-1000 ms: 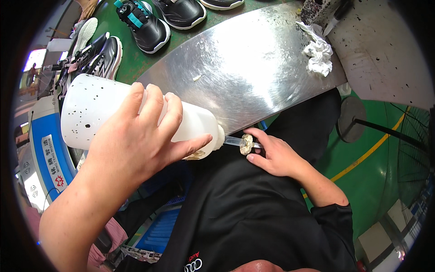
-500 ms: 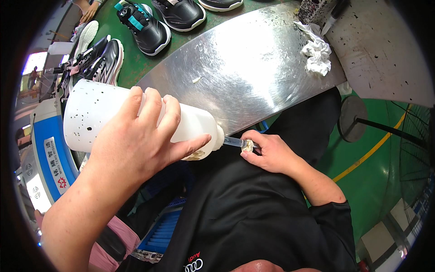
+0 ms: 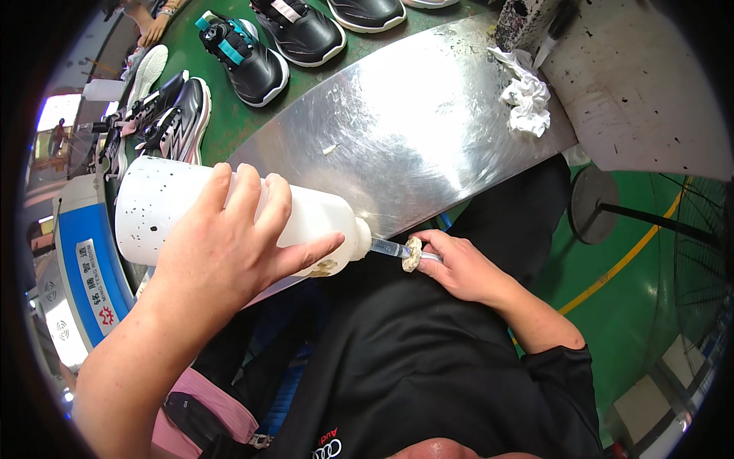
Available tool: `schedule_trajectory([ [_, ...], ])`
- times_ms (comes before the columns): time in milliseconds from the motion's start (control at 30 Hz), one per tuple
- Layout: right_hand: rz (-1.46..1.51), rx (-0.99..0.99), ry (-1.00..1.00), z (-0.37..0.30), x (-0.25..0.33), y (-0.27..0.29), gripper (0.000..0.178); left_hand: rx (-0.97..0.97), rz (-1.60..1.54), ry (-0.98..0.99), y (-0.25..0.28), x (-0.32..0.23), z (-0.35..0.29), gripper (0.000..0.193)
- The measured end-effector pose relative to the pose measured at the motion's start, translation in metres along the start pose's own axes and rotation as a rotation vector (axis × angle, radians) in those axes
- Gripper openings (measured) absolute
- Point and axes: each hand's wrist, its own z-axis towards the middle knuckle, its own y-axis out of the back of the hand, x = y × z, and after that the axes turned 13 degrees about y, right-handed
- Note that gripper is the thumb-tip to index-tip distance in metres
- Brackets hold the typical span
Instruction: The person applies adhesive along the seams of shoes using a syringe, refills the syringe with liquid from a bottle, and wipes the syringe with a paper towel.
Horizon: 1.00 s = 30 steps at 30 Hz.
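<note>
My left hand (image 3: pixel 233 229) is wrapped over a white plastic bottle (image 3: pixel 321 218), which lies tipped on its side with its neck pointing right. Dark specks dot the bottle's base, and yellowish residue shows near its shoulder. A clear syringe (image 3: pixel 388 247) meets the bottle's mouth; its tip is hidden there. Crusty cream-coloured residue coats the syringe's flange (image 3: pixel 412 255). Behind that flange, my right hand (image 3: pixel 466 268) grips the plunger end between thumb and fingers. Both hands are above my lap, at the near edge of the metal sheet.
A shiny metal sheet (image 3: pixel 413 107) covers part of the green table (image 3: pixel 222 130). Black sports shoes (image 3: pixel 256 73) stand along the far side, with more shoes (image 3: pixel 180 118) at left. Crumpled white tissue (image 3: pixel 527 103) lies at right. Another person's hand (image 3: pixel 157 29) shows at far left.
My right fingers now sit behind the syringe's flange, on the plunger end, where before they were around the flange. The bottle and syringe have shifted slightly in view.
</note>
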Motion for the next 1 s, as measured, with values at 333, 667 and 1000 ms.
schedule_trajectory([
  [333, -0.068, 0.069, -0.063, 0.006, -0.002, 0.007, 0.026, 0.078, -0.032, 0.03, 0.003, 0.0, -0.001, 0.076],
  [667, -0.193, 0.074, -0.168, 0.008, 0.002, 0.012, 0.038, -0.01, -0.013, 0.037, -0.002, 0.002, -0.006, 0.077],
  [1000, -0.177, -0.193, 0.104, -0.013, 0.069, 0.096, 0.024, -0.489, -0.546, 0.306, 0.007, 0.022, -0.025, 0.087],
])
